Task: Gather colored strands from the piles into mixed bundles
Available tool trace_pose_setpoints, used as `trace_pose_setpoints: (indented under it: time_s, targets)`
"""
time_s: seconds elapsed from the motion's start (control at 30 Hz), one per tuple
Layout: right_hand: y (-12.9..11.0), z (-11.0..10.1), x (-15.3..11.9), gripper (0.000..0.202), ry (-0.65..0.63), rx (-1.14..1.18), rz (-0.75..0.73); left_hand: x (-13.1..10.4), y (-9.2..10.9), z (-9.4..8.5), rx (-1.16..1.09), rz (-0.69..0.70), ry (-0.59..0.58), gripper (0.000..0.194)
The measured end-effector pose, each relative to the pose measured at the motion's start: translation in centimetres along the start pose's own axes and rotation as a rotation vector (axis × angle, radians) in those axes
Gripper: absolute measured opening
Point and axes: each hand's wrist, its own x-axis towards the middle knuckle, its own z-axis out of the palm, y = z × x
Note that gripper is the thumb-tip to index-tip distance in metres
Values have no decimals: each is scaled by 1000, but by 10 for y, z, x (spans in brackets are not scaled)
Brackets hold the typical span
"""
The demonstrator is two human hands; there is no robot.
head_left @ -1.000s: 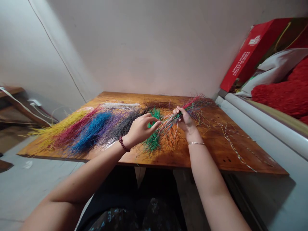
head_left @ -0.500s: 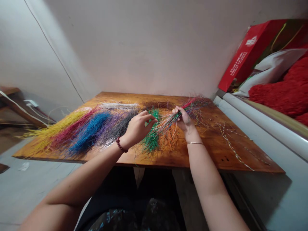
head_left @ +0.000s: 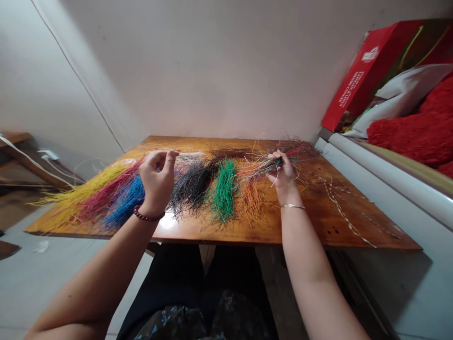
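Observation:
My right hand (head_left: 283, 174) is closed round a bundle of mixed-colour strands (head_left: 264, 166), whose loose ends fan out to the left above the orange strands (head_left: 252, 198). Thumb and fingertips pressed together, my left hand (head_left: 157, 177) is raised over the blue strands (head_left: 124, 200); whatever it pinches, if anything, is too small to make out. Between the hands lie the green strands (head_left: 224, 191) and the dark grey strands (head_left: 191, 184). Yellow strands (head_left: 88, 186) and crimson strands (head_left: 104, 191) spread at the left. White strands (head_left: 191, 156) show behind my left hand.
Twisted cords (head_left: 341, 215) lie on the right of the wooden table (head_left: 300, 231). Brown strands (head_left: 230, 153) are near its back edge, by the wall. A red box (head_left: 364, 71) and red fluffy material (head_left: 414, 127) stand at the right.
My left hand has moved left, away from the bundle, uncovering the green and dark grey strands. My right hand has shifted slightly right, still holding the bundle.

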Motion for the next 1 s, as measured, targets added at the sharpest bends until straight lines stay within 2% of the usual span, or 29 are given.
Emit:
trace_pose_setpoints:
  time_s: [0.1,0.23,0.3,0.4,0.5,0.7,0.83,1.0]
  targets:
    - [-2,0,-1,27,-23,22,-6,-11,-11,9,223,72,-83,34]
    - [-2,1,-4,27,-29,47,-56,-38,-22,24,500,134,-461,36]
    - [-2,2,-5,27,-25,28,-71,-48,-25,30,533,132,-597,37]
    - [-1,3,-5,28,-12,-26,-41,-54,-25,33,524,127,-681,40]
    - [1,5,-4,29,-3,-47,-44,-51,-13,32,502,122,-667,43]
    - [8,15,-6,28,-15,-93,29,-47,40,25,331,197,-381,29]
    - [17,32,-11,29,-17,-157,80,-45,63,28,202,273,-386,23]
    - [29,50,-17,34,-10,-227,49,-42,64,40,216,286,-466,20]
